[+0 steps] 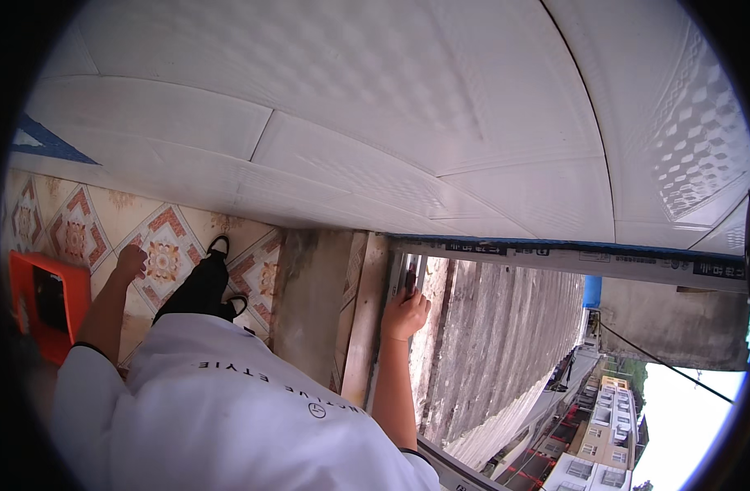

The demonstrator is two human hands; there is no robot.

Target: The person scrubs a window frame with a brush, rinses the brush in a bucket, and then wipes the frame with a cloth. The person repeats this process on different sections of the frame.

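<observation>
My right hand (pixel 406 313) reaches to the lower window-frame track (pixel 417 264), its fingers closed around a small dark tool (pixel 410 282) with a reddish part. The tool's working end is too small to make out. My left hand (pixel 131 264) hangs over the patterned tile floor (pixel 163 261), fingers curled, with no object visible in it. To its left stands an orange plastic box (pixel 74 294) with a dark thing inside.
White patterned wall panels (pixel 350 123) run along the side. A printed film strip (pixel 571 261) covers the window frame's edge. Beside my legs is a concrete sill (pixel 307 294). Outside lie a corrugated roof (pixel 498 344), a cable (pixel 663 362) and buildings (pixel 602 423).
</observation>
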